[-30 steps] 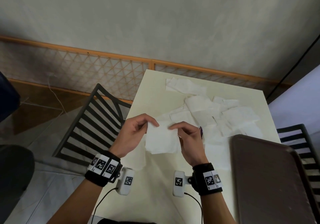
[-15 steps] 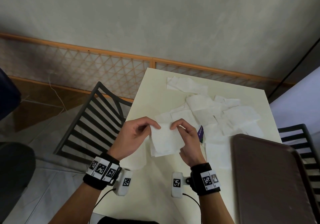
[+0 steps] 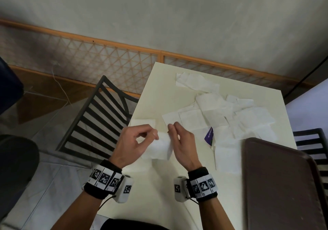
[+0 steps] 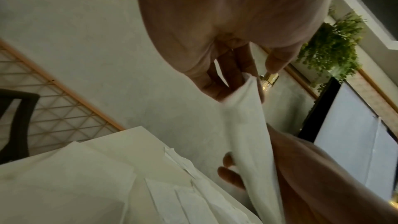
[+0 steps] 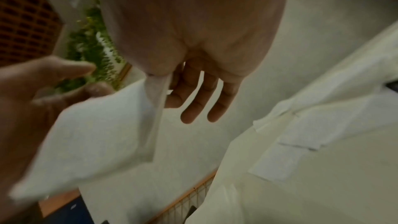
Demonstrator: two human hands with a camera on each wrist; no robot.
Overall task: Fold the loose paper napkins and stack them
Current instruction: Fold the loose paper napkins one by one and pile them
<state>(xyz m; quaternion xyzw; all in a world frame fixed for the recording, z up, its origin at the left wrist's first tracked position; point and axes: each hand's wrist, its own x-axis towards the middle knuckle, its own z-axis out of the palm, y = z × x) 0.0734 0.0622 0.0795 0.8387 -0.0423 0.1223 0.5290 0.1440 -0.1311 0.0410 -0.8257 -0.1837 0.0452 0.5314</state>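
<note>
A person holds one white paper napkin [image 3: 160, 147] up between both hands above the near left part of a cream table [image 3: 159, 87].

The left hand [image 3: 134, 143] pinches the napkin's upper left corner between thumb and fingertips; the right hand [image 3: 182, 146] holds its right edge between thumb and index finger with the other fingers hanging loosely, as the right wrist view shows. The sheet seems doubled over along that right edge, though blur leaves this unsure. Beyond the hands, loose napkins [image 3: 221, 116] lie scattered and overlapping across the tabletop, and a small purple packet [image 3: 209, 135] lies among them. A single flat napkin [image 3: 142, 122] lies by the table's left edge. A dark brown tray [image 3: 284, 185] sits at the right, its visible surface holding nothing. A black slatted chair [image 3: 92, 121] stands to the left.
</note>
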